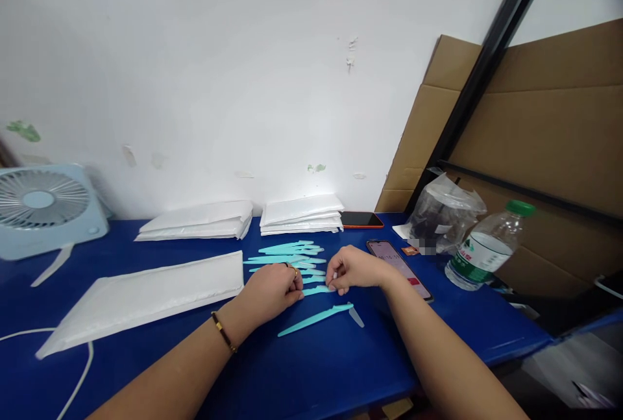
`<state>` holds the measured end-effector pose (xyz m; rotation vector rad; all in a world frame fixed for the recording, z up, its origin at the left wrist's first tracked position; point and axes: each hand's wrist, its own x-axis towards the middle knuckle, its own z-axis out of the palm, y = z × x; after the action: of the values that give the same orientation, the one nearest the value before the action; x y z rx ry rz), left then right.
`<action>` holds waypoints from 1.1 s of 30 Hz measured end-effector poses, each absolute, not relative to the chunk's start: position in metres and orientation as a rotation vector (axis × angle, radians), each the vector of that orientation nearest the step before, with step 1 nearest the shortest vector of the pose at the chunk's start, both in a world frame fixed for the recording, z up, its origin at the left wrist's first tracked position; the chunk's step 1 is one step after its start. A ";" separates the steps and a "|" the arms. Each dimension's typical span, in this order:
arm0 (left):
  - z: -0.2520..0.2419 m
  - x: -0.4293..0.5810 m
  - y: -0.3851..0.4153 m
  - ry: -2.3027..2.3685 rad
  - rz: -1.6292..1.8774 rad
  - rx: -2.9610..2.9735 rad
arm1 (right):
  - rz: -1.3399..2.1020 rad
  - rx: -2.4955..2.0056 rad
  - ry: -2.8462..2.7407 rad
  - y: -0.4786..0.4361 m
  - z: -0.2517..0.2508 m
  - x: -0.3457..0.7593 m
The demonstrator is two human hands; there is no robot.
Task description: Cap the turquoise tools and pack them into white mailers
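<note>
A teal eyebrow razor (316, 290) lies between my two hands, low over the table. My left hand (272, 293) is closed, its curled fingers at the razor's left end. On the other end, the thumb and fingertips of my right hand (357, 267) are pinched together. Several more teal razors (287, 250) lie in a loose row just beyond my hands, partly hidden by my left hand. Nearer to me is a single teal razor (311, 321), with a translucent cap (357, 316) angled at its right end.
White padded mailers (302, 212) are stacked by the wall, and one padded mailer (160, 290) lies left. A phone (399, 267) sits beside my right forearm. Further right stand a bagged cup (440, 212) and a water bottle (487, 248). A fan (48, 209) is far left.
</note>
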<state>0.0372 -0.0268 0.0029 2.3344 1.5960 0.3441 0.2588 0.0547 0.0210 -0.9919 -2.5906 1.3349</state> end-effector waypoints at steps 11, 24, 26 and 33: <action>0.009 0.040 -0.029 1.749 0.497 2.385 | 0.695 -0.991 -2.581 0.061 0.017 0.254; 0.005 0.037 -0.030 1.659 0.360 2.193 | 0.920 -1.226 -2.806 0.051 0.029 0.267; 0.005 0.035 -0.030 1.674 0.378 2.161 | 0.834 -1.148 -2.810 0.052 0.031 0.266; -0.001 0.038 -0.029 1.676 0.424 2.086 | 0.837 -0.964 -2.844 0.046 0.026 0.252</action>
<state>0.0375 -0.0293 -0.0007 2.0860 1.6764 0.4242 0.2525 0.0461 0.0257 -0.9638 -2.8437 0.8370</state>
